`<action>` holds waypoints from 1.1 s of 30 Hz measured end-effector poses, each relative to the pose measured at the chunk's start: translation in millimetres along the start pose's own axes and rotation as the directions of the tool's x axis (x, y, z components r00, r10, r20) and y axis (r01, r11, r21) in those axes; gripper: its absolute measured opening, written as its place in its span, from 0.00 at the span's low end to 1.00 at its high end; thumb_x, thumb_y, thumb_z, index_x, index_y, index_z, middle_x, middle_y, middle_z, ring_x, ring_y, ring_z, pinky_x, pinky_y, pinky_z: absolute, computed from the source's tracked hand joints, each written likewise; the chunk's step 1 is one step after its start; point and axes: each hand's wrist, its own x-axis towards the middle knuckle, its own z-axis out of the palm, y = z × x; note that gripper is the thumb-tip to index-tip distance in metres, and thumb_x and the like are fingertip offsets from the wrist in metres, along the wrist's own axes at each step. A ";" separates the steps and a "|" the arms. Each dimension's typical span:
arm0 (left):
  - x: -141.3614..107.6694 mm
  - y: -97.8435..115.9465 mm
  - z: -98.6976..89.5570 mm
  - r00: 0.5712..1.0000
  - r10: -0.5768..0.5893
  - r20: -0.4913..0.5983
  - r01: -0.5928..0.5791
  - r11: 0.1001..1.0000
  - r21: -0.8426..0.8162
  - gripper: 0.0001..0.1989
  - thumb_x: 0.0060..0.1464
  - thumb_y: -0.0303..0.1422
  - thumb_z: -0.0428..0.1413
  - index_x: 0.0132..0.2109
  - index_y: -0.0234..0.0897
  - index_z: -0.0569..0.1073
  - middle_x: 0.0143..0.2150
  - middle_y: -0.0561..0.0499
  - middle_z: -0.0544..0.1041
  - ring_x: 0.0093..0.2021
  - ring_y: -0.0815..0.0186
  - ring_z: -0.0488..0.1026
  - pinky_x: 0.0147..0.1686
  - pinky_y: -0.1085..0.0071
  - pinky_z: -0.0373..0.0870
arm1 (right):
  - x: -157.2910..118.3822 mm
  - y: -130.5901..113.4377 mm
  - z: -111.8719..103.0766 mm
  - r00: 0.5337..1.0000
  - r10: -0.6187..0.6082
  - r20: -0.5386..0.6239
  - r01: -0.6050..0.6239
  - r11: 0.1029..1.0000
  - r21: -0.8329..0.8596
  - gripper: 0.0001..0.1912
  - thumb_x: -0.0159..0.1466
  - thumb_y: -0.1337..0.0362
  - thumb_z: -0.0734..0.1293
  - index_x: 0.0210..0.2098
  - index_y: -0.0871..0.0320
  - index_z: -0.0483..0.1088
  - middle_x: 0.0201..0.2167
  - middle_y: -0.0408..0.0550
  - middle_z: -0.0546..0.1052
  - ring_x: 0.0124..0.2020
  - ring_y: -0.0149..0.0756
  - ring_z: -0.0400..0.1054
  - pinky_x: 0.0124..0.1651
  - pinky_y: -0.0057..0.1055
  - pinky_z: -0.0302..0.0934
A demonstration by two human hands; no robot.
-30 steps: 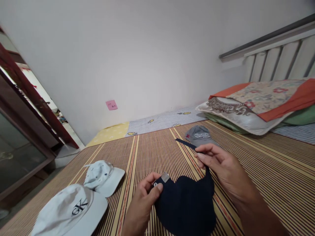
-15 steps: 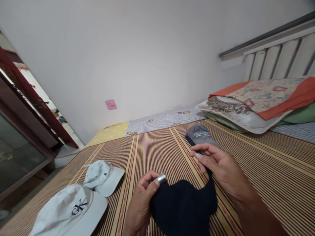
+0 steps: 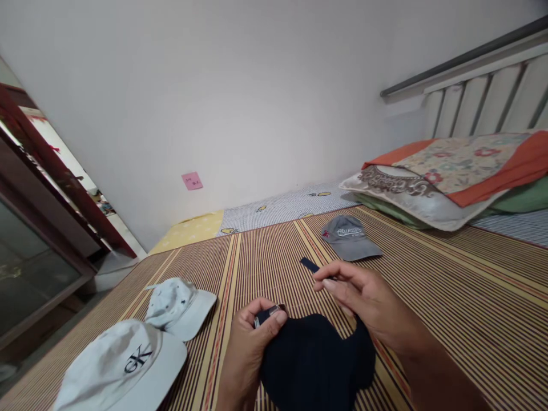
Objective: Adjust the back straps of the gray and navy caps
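Note:
A dark navy cap (image 3: 314, 359) is held low in front of me, its back opening facing up and away. My left hand (image 3: 252, 348) pinches the cap's left edge at a silver metal buckle (image 3: 277, 309). Between thumb and fingers, my right hand (image 3: 359, 297) grips the cap's dark adjusting strap (image 3: 309, 264), whose free end sticks out to the left. The strap and buckle are apart. Part of the cap lies below the picture's edge.
Two white caps, a larger one (image 3: 124, 365) with black letters and a smaller one (image 3: 177, 308), lie at left on the striped mat (image 3: 257, 268). A grey cap (image 3: 350, 237) sits farther back. Stacked pillows (image 3: 449, 177) lie at right, below a radiator (image 3: 483, 105).
My right hand has moved left and slightly down, bringing the strap's end nearer the buckle. The buckle in my left hand has turned, so its flat silver face shows less.

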 end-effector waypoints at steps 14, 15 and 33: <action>-4.7 0.2 1.7 0.987 0.077 0.143 -0.090 0.992 0.088 0.19 0.51 0.47 0.69 0.36 0.36 0.76 0.27 0.56 0.71 0.26 0.73 0.63 0.26 0.78 0.57 | -1.6 -2.2 37.4 0.996 -0.070 0.053 0.082 0.952 -0.296 0.08 0.65 0.65 0.65 0.29 0.54 0.70 0.27 0.39 0.73 0.30 0.32 0.65 0.34 0.31 0.56; -4.1 0.3 0.2 0.985 0.074 0.156 -0.091 0.990 0.106 0.19 0.50 0.46 0.69 0.37 0.36 0.77 0.28 0.55 0.72 0.27 0.72 0.64 0.27 0.78 0.58 | -1.6 -1.9 37.6 0.997 -0.070 0.043 0.080 0.949 -0.305 0.08 0.65 0.66 0.65 0.29 0.54 0.70 0.26 0.39 0.73 0.30 0.32 0.64 0.33 0.31 0.55; 7.0 -10.4 -9.6 0.981 0.012 0.193 0.048 0.952 -0.301 0.14 0.49 0.35 0.72 0.38 0.35 0.78 0.30 0.53 0.76 0.27 0.75 0.70 0.30 0.80 0.65 | -1.0 0.8 33.4 0.996 -0.039 0.080 0.033 0.996 0.078 0.14 0.70 0.60 0.65 0.54 0.52 0.72 0.36 0.45 0.82 0.37 0.34 0.75 0.34 0.28 0.64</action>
